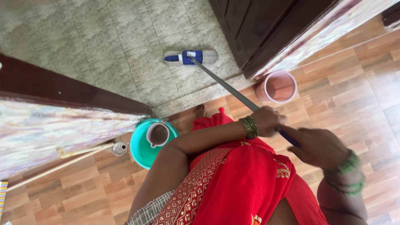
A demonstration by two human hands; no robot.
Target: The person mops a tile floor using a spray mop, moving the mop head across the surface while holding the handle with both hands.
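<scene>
At nine o'clock in the view a pale wooden stick (62, 160) is seen lying on the wood-pattern floor (358, 96), beside a small metal strainer (120, 148). Just to its right a teal bucket (141, 152) is set, with a grey mug (157, 134) resting inside it. A bare foot (200, 110) is visible just above the red sari (241, 183).

The mop (190, 57) is found at twelve o'clock, its flat head laid on the grey tiled floor (104, 41) beyond the doorway, close to the dark wooden door (258, 29). Its long handle (225, 86) is run diagonally — from the head at upper left down to the hands at lower right — so the long axis points towards eleven o'clock from the grip.

The left hand (266, 121) is clenched around the handle, higher up the shaft and nearer the mop head; green bangles (250, 127) are worn at its wrist. The right hand (318, 146) is placed at the blue upper end of the handle, fingers extended along it; whether it is fully closed cannot be told — motion blur hides the fingers. A pink bucket (278, 86) is stood at two o'clock, just right of the handle and apart from it.
</scene>
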